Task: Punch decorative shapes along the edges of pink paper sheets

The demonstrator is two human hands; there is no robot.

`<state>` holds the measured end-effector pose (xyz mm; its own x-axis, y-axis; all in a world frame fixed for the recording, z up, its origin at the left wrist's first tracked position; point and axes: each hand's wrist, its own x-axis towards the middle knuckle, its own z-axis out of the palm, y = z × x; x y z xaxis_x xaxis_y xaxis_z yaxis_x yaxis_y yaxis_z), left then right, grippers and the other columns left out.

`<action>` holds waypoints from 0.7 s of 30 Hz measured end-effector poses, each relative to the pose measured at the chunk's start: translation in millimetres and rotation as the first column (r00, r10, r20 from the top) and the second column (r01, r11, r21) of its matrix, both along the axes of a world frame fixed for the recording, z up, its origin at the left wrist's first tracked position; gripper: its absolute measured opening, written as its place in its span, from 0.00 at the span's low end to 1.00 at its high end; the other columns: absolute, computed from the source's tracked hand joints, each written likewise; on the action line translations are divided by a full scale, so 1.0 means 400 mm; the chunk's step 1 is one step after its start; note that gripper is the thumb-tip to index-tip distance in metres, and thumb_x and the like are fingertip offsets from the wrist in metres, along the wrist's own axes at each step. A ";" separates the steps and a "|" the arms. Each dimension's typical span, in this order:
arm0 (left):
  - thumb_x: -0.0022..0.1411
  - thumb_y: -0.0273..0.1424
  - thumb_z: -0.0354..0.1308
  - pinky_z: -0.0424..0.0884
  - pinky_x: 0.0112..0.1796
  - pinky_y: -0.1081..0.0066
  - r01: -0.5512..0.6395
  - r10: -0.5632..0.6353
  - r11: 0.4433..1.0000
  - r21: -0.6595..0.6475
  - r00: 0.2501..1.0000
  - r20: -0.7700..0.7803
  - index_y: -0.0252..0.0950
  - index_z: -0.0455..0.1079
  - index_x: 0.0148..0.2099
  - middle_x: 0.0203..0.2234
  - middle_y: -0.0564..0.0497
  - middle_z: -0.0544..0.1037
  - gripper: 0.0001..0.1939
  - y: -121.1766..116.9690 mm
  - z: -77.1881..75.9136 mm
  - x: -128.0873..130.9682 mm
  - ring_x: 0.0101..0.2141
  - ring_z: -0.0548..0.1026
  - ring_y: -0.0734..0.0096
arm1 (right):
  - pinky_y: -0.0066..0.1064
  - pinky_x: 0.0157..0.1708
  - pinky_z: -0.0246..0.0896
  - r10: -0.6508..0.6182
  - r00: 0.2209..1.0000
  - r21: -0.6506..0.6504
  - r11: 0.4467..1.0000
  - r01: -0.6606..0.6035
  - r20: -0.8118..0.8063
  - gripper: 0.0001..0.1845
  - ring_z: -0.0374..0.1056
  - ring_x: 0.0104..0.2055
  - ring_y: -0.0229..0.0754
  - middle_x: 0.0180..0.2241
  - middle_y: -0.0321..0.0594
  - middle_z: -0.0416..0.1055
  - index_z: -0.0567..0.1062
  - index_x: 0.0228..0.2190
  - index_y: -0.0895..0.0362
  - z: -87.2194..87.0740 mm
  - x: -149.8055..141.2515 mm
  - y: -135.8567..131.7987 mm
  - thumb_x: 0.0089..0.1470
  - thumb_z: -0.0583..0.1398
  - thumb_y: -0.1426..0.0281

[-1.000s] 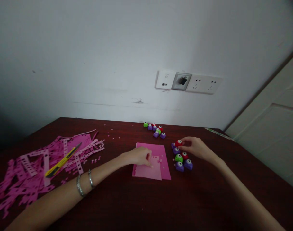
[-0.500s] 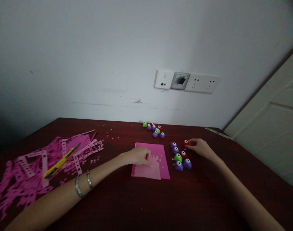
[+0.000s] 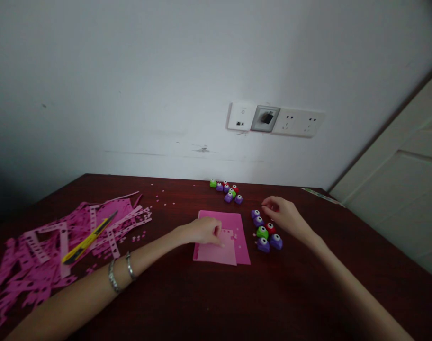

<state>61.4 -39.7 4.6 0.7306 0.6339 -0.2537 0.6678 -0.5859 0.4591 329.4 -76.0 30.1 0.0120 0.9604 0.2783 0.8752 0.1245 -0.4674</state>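
My left hand (image 3: 204, 231) rests with curled fingers on a pink paper sheet (image 3: 239, 235), pressing its fingertips where a lighter pink sheet (image 3: 216, 254) overlaps it. My right hand (image 3: 285, 216) hovers at the far right corner of a near cluster of small punches (image 3: 265, 232) in purple, green and red. Its fingers are pinched together by the topmost purple punch (image 3: 256, 214). Whatever lies in or under them is hidden. Two bracelets (image 3: 120, 274) sit on my left wrist.
A second cluster of small punches (image 3: 227, 190) sits near the wall. A yellow utility knife (image 3: 88, 239) lies on a heap of punched pink paper strips (image 3: 38, 251) at the left of the dark wooden table (image 3: 209, 303). Wall sockets (image 3: 276, 121) are above, with a door (image 3: 400, 199) at right.
My right hand carried a red punch from the cluster's top to the right, then moved back left and up; that red punch no longer shows. My left hand stayed still.
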 end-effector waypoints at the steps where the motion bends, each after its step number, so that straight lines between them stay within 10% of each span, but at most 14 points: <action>1: 0.47 0.43 0.61 0.54 0.24 0.75 -0.004 0.004 1.000 -0.005 1.000 -0.001 0.36 0.64 0.31 0.27 0.54 0.70 0.17 -0.001 0.001 0.000 0.26 0.65 0.75 | 0.28 0.31 0.58 0.056 0.996 0.001 0.998 -0.056 -0.069 0.07 0.65 0.29 0.39 0.27 0.38 0.70 0.70 0.28 0.57 0.002 -0.036 -0.009 0.49 0.55 0.68; 7: 0.47 0.43 0.61 0.56 0.26 0.74 -0.014 0.014 1.000 -0.012 1.000 -0.009 0.36 0.66 0.34 0.27 0.53 0.70 0.17 -0.006 0.011 0.001 0.26 0.65 0.75 | 0.27 0.27 0.58 0.192 0.884 -0.038 0.972 -0.230 -0.426 0.07 0.63 0.27 0.37 0.25 0.35 0.65 0.65 0.30 0.57 -0.070 -0.205 -0.040 0.53 0.51 0.67; 21: 0.47 0.42 0.62 0.55 0.25 0.74 -0.006 0.006 1.000 0.005 1.000 0.029 0.36 0.65 0.31 0.26 0.54 0.70 0.15 -0.004 -0.001 0.000 0.25 0.65 0.75 | 0.33 0.33 0.58 0.180 0.953 0.114 0.981 -0.156 -0.243 0.07 0.63 0.32 0.42 0.29 0.39 0.66 0.64 0.30 0.56 -0.152 -0.179 -0.009 0.52 0.48 0.75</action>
